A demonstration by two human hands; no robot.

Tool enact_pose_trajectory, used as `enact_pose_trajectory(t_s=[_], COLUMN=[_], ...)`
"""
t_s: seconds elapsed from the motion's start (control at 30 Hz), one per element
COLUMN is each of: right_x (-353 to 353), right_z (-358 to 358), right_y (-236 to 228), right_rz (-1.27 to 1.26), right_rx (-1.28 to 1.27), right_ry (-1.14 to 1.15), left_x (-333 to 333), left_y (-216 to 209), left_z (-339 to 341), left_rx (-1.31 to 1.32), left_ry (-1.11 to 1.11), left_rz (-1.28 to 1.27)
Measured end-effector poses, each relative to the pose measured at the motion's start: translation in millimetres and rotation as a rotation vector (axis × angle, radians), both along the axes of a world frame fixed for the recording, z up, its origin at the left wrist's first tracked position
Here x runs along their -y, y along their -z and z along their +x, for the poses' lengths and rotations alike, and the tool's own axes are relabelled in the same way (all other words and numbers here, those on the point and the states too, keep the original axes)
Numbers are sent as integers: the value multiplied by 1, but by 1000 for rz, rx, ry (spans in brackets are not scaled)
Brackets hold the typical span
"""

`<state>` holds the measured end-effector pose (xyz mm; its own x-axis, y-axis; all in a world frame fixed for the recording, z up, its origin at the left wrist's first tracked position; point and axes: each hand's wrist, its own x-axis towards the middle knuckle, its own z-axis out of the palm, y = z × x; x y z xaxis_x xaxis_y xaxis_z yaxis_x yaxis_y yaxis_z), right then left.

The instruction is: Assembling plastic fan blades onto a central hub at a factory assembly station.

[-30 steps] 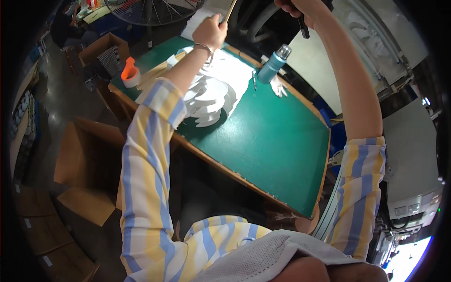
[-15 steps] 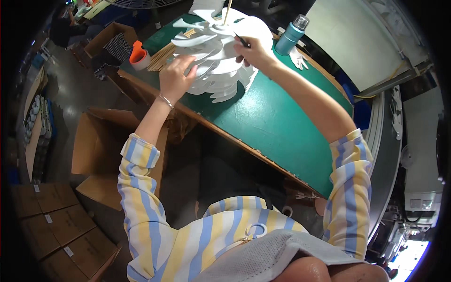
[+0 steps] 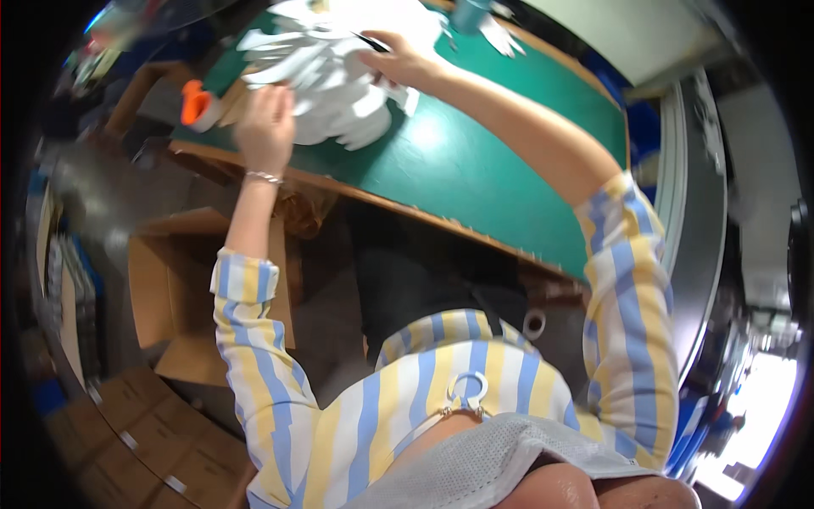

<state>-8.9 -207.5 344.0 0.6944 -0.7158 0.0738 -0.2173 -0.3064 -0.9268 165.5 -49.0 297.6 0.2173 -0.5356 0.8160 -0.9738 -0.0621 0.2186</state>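
A large white lampshade-like piece of many curved, overlapping petals stands on the green-topped table. Its top runs out of the picture. My right hand is at its right side, closed around a slim black tool. The tool's tip points left toward the petals; its exact kind is too small to tell. On the left, my left hand is up against the outer petals. Its fingers are smeared by motion, so whether they grip a petal cannot be made out.
An orange and white tape roll or dispenser stands at the table's left corner. Toward the back are a teal bottle and a white glove. Below the table's edge sits an open cardboard box, with closed cartons nearer.
The whole view has shifted, so table and white piece appear higher and further left. My left hand has moved lower against the petals. My right hand still holds the black tool.
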Motion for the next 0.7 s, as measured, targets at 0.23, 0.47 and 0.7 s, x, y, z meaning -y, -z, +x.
enact_pose_trajectory(t_s=[0.23,0.47,0.7], right_x=[39,-13,-80], right_z=[-102,-334,-389], right_y=[-17,10,144], right_rz=[-92,-184,-406], right_rx=[73,-453,-712], right_ry=[125,463,575], left_x=[-27,-87,-58], left_y=[26,133,194], left_z=[-27,-128,-197], left_rx=[29,-88,-64], left_ry=[111,769,902], left_rz=[-116,433,1003])
